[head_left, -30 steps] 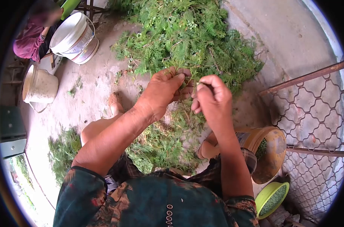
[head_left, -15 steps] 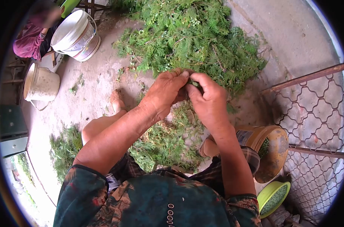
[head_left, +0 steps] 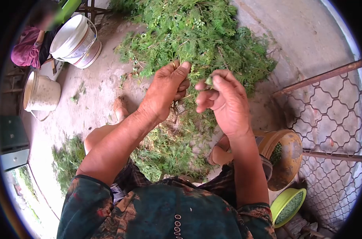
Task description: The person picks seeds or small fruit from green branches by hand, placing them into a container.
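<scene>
My left hand point(head_left: 164, 91) is closed around a sprig of scale-leaved evergreen point(head_left: 193, 74). Its green tip shows beside the thumb, and thin brown stems stick out below the fist. To the right, my right hand point(head_left: 230, 101) is apart from the sprig, with thumb and forefinger pinching a small green cone point(head_left: 209, 81). Its other fingers curl loosely. Just beyond both hands rises a large heap of evergreen branches point(head_left: 193, 40) dotted with pale green cones. Under my hands, loose sprigs point(head_left: 165, 149) lie on the floor between my legs.
By my right leg a yellow bucket point(head_left: 291, 161) lies tilted, green cones inside. A lime-green basin point(head_left: 279, 205) of cones is beside it. Metal lattice point(head_left: 328, 103) stands at right. Two white buckets point(head_left: 75, 44) are at left near a seated person point(head_left: 26, 49).
My hands have separated: the right moved right and down with a small green cone, while the left shifted slightly up and left, still gripping the sprig.
</scene>
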The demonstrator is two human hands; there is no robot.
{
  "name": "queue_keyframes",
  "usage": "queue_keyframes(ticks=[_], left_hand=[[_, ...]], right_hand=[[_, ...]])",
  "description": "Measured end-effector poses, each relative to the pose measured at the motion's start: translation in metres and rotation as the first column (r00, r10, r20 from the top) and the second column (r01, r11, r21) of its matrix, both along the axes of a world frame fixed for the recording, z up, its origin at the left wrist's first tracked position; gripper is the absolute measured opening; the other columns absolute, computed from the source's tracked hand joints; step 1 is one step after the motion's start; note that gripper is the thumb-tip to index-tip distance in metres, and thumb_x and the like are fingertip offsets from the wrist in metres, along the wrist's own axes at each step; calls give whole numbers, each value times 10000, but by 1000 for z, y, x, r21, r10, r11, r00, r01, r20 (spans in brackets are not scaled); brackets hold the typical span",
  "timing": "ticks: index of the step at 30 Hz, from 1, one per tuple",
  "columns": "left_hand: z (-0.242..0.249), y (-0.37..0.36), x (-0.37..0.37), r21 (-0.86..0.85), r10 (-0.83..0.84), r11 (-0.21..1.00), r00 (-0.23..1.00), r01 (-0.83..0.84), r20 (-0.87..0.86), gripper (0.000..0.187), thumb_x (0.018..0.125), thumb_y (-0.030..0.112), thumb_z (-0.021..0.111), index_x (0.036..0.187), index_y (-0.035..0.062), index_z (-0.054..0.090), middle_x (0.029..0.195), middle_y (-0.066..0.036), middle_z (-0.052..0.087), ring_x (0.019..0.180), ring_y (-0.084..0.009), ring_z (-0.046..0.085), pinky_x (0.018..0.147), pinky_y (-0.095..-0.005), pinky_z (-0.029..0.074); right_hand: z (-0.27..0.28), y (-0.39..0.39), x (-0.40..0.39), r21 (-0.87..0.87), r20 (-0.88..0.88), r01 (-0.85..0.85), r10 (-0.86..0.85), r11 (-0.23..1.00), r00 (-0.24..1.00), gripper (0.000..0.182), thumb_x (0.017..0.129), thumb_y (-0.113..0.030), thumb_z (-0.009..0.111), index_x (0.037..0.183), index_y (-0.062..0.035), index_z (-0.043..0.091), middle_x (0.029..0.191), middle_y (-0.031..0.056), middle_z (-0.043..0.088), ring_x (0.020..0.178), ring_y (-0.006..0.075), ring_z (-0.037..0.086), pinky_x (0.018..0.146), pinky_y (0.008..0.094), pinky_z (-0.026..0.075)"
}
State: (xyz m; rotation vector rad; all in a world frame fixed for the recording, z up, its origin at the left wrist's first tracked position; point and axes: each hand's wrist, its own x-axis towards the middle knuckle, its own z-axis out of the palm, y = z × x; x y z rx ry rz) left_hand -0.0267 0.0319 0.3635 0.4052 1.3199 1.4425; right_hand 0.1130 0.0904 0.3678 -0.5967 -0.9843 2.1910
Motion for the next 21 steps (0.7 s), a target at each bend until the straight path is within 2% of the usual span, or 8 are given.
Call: queue_keyframes(ticks=[2, 4, 6, 7, 13, 17, 19, 21], left_hand=[[5, -2, 0, 58, -93, 994, 995, 95, -36, 267, 929, 333, 495, 968, 73, 545, 567, 78, 311, 483, -28, 239, 431, -184, 221], [4, -2, 2, 60, -59, 996, 998, 61, -27, 263, 882, 317, 588, 958, 66, 569, 582, 76, 375, 497, -26, 285, 455, -177, 258], [2, -3, 5, 157, -28, 985, 970, 68, -240, 234, 822, 240, 679, 938, 52, 600, 622, 56, 487, 532, -23, 386, 483, -176, 321], [-1, -4, -1, 121, -133, 979, 964, 164, -231, 251, 773, 168, 729, 948, 29, 615, 719, 12, 597, 613, -34, 500, 543, -186, 400], [-6, -4, 4, 63, -255, 956, 919, 286, -302, 163, 815, 121, 670, 927, 14, 621, 786, -16, 637, 683, -47, 553, 603, -204, 449], [-8, -3, 3, -99, -278, 959, 833, 264, -478, 110, 849, 98, 613, 904, 3, 610, 746, 10, 605, 668, -31, 505, 583, -206, 430], [-11, -4, 3, -32, -256, 959, 811, 281, -526, 119, 857, 109, 607, 910, 3, 603, 749, 14, 594, 665, -32, 490, 578, -206, 423], [-11, -4, 2, 33, -230, 953, 789, 302, -570, 128, 865, 121, 602, 916, 3, 596, 751, 17, 584, 662, -32, 475, 573, -206, 416]], right_hand=[[-2, -1, -1, -19, 21, 18, -18, 1000, 1000, 121, 902, -109, 486, 940, 5, 503, 815, 114, 580, 592, 171, 585, 520, 294, 531], [-10, 0, 0, 115, 94, -16, 5, 993, 996, 130, 897, -100, 495, 962, 12, 500, 869, 126, 572, 648, 166, 587, 575, 306, 543], [-12, 0, 1, 188, 190, -24, -13, 982, 982, 170, 899, -68, 474, 1027, 40, 495, 896, 131, 563, 636, 142, 577, 553, 281, 535], [-11, -1, 1, 284, 296, -70, -18, 956, 955, 190, 897, -50, 467, 1059, 47, 489, 914, 129, 564, 625, 135, 574, 542, 266, 528], [-26, -9, -2, 562, 451, -92, -212, 822, 867, 304, 838, 41, 511, 1140, 33, 473, 866, 113, 619, 585, 142, 588, 525, 257, 510], [-31, -5, 1, 813, 428, -187, -350, 551, 833, 320, 861, 30, 509, 1179, 42, 478, 792, 89, 595, 615, 94, 573, 553, 240, 504], [-30, -2, 4, 865, 401, -211, -374, 456, 836, 331, 855, 33, 517, 1183, 43, 476, 792, 90, 600, 621, 90, 576, 554, 238, 502], [-22, -2, 6, 721, 472, -216, -238, 659, 849, 314, 819, 44, 537, 1128, 42, 485, 793, 120, 620, 547, 151, 577, 505, 266, 479]])
